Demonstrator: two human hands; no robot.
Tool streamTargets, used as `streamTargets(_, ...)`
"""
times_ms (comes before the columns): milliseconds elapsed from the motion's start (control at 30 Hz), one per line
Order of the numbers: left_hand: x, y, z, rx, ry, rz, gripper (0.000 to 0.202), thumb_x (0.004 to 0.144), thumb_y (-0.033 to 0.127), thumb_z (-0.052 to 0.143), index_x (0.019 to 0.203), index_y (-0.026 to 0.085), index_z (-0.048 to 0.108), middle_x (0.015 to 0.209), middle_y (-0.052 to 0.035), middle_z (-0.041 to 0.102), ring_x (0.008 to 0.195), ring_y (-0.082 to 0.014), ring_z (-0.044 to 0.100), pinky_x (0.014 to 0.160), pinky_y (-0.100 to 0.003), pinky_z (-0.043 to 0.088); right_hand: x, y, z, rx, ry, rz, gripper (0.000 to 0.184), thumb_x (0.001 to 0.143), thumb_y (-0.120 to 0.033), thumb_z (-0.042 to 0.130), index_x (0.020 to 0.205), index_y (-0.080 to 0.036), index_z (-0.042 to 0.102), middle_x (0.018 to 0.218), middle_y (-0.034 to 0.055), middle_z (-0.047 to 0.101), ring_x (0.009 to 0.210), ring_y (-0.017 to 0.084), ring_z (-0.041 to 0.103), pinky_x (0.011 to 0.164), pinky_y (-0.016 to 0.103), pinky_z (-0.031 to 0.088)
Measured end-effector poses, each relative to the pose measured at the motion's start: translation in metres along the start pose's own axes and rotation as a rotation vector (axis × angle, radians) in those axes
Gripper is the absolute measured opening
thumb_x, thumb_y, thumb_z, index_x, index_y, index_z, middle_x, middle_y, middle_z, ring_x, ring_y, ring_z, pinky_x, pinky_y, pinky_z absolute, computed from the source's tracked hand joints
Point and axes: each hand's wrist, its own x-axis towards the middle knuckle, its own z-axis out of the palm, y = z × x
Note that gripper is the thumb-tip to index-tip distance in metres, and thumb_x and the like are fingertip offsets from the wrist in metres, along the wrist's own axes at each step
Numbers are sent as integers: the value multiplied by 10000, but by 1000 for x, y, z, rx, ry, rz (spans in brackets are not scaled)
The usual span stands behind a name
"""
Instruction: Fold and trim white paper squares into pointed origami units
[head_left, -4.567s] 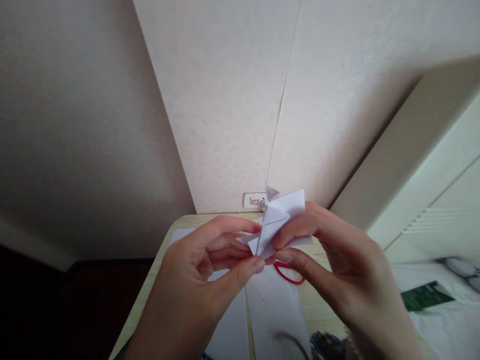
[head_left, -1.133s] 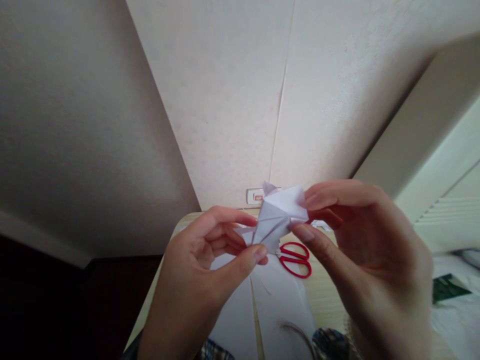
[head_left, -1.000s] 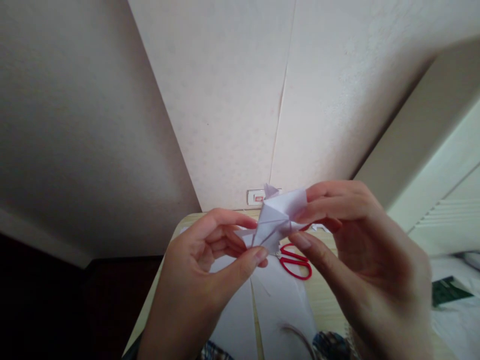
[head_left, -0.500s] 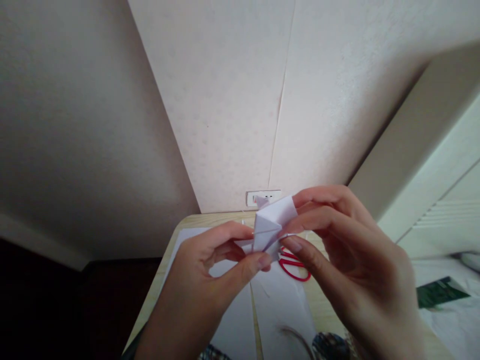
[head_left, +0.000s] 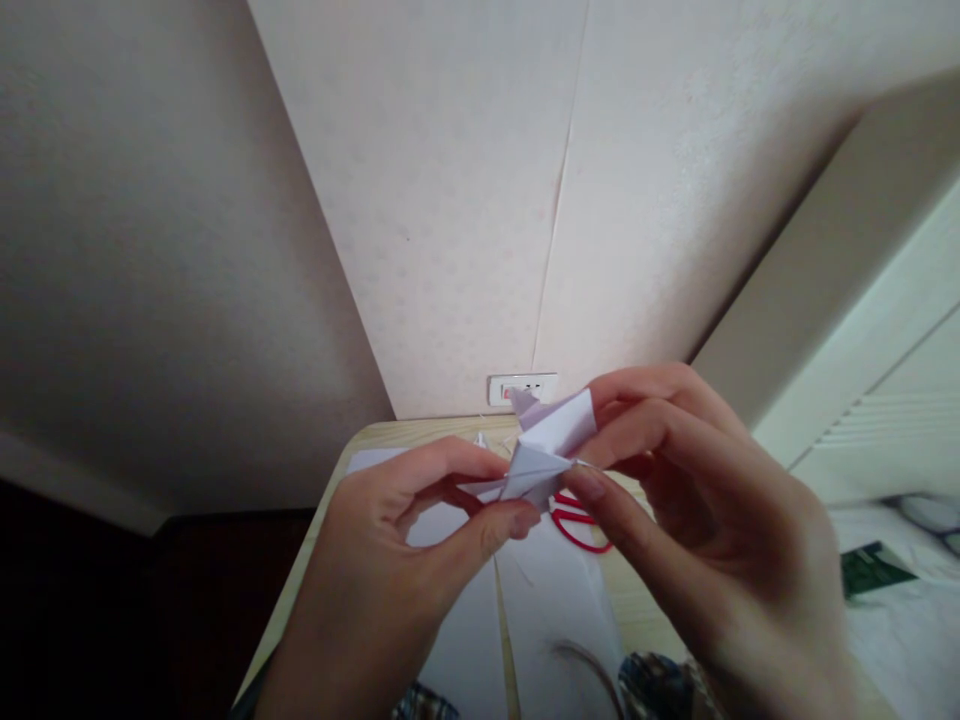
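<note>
A small folded white paper piece [head_left: 551,435], with several pointed flaps, is held up between my two hands above the table. My left hand [head_left: 405,540] pinches its lower left part between thumb and fingers. On the right side, my right hand [head_left: 697,520] grips a flap, its thumb below and its fingers behind. The fingers hide parts of the folds. Beneath the paper piece, the red handles of a pair of scissors [head_left: 581,535] show on the table; their blades are hidden.
White paper sheets [head_left: 555,610] lie on the light wooden table [head_left: 390,432]. A wall socket [head_left: 523,387] is just behind the table. A dark green packet [head_left: 876,568] and eyeglasses [head_left: 926,515] rest on a white surface at the right.
The folded paper has tilted slightly, and a pointed flap now sticks out more to the left. Both hands keep their hold, and the view has shifted a little.
</note>
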Motion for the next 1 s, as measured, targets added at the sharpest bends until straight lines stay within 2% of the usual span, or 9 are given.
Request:
streamTargets(200, 1, 2, 3, -33, -33, 27, 113, 694, 167, 761, 639, 244, 700, 602, 80, 735, 608, -124, 703, 607, -169, 549, -2, 0, 7, 35, 63, 20, 180, 881, -84, 662, 775, -224, 623, 1001, -22, 583, 935, 104, 606, 802, 220, 539)
streamTargets(333, 1, 2, 4, -10, -15, 21, 98, 706, 207, 766, 652, 252, 699, 590, 79, 731, 604, -134, 704, 642, -199, 569, -2, 0, 14, 197, 156, 61, 250, 855, -42, 650, 968, -261, 604, 1071, -19, 599, 952, 106, 635, 780, 200, 580)
streamTargets(400, 1, 2, 4, -8, -1, 25, 87, 705, 210, 770, 665, 254, 707, 597, 76, 737, 589, -132, 698, 648, -207, 573, -1, 0, 16, 228, 235, 119, 329, 812, -73, 707, 1038, -273, 575, 1085, -18, 613, 906, 107, 648, 771, 210, 587)
streamTargets(467, 0, 2, 4, -17, 10, 28, 74, 705, 217, 776, 690, 254, 714, 596, 74, 739, 566, -127, 689, 642, -211, 578, 0, 2, 15, 201, 259, 198, 369, 760, -148, 777, 1036, -270, 564, 1027, -16, 631, 846, 127, 651, 751, 253, 583)
streamTargets(600, -1, 2, 4, -35, 25, 51, 107, 695, 262, 808, 677, 258, 702, 599, 79, 740, 570, -121, 693, 613, -193, 567, 2, 6, 12, 146, 61, 379, 254, 744, -308, 806, 888, -236, 610, 855, 4, 660, 794, 194, 643, 700, 342, 540)
streamTargets(700, -2, 0, 4, -35, 20, 51, 120, 689, 237, 814, 672, 258, 697, 643, 84, 756, 604, -124, 713, 612, -182, 569, 3, 6, 10, 141, -37, 398, 150, 793, -314, 756, 784, -206, 652, 793, 16, 679, 743, 182, 624, 654, 326, 495)
streamTargets(800, -2, -3, 3, -38, 13, 61, 108, 704, 220, 809, 686, 254, 708, 648, 81, 760, 630, -130, 728, 620, -178, 570, 2, 5, 8, 164, -34, 349, 123, 821, -270, 725, 742, -196, 666, 744, 4, 689, 688, 147, 601, 642, 297, 467)
streamTargets(1000, 2, -2, 5, -33, 17, 74, 101, 705, 198, 788, 687, 248, 701, 619, 81, 751, 594, -116, 706, 642, -184, 572, -1, 3, 7, 203, 2, 365, 173, 813, -244, 740, 674, -200, 647, 660, -30, 643, 607, 109, 530, 568, 249, 414)
